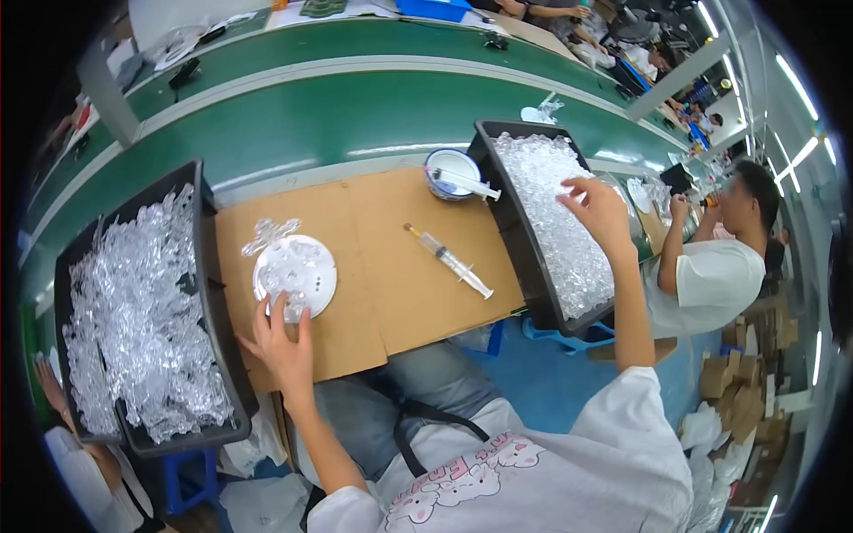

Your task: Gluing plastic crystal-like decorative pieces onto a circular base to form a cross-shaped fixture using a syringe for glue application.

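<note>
My left hand [283,346] is at the near edge of a round white disc [326,271], fingers spread, fingertips over its rim. Clear plastic pieces [289,266] lie on the disc, and more clear parts [269,233] lie just beyond it. Raised over the right black bin [553,311], my right hand [600,211] has its thumb and fingers curved and apart, with nothing visible between them. Small clear pieces [551,222] fill that bin. A syringe [451,261] lies on the cardboard [373,266] between my hands.
A black bin [213,329] heaped with clear plastic parts [147,302] stands at the left. A second syringe [466,183] rests across a blue-rimmed white bowl [453,164]. A co-worker [711,266] sits at the right. Behind runs a green bench [355,107].
</note>
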The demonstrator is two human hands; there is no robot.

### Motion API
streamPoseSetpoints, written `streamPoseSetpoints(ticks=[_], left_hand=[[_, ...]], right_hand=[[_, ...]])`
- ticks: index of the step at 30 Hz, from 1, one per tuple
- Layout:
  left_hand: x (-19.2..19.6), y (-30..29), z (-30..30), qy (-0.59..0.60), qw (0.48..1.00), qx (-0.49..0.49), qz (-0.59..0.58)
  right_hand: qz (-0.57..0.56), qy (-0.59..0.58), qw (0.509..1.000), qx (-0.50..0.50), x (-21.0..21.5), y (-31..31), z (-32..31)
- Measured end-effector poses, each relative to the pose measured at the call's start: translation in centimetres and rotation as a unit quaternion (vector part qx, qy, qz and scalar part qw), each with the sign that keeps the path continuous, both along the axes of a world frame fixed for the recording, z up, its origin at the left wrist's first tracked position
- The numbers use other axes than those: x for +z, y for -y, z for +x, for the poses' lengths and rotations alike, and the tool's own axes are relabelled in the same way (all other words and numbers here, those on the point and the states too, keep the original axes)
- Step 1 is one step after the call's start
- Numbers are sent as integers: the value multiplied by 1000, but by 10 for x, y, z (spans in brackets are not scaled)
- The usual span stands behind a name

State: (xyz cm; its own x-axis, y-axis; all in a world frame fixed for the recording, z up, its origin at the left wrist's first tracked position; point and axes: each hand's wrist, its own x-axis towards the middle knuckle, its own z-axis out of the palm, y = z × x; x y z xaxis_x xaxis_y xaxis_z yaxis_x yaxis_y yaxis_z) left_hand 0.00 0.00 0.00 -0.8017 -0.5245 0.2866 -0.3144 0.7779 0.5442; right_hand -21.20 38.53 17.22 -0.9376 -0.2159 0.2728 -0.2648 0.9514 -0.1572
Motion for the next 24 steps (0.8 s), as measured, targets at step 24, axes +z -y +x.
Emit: streamPoseSetpoints(ticks=[24], left_hand=[[55,-53,26,-96,995,33,-18]], right_hand=[[-514,435,716,184,-56,117,87]])
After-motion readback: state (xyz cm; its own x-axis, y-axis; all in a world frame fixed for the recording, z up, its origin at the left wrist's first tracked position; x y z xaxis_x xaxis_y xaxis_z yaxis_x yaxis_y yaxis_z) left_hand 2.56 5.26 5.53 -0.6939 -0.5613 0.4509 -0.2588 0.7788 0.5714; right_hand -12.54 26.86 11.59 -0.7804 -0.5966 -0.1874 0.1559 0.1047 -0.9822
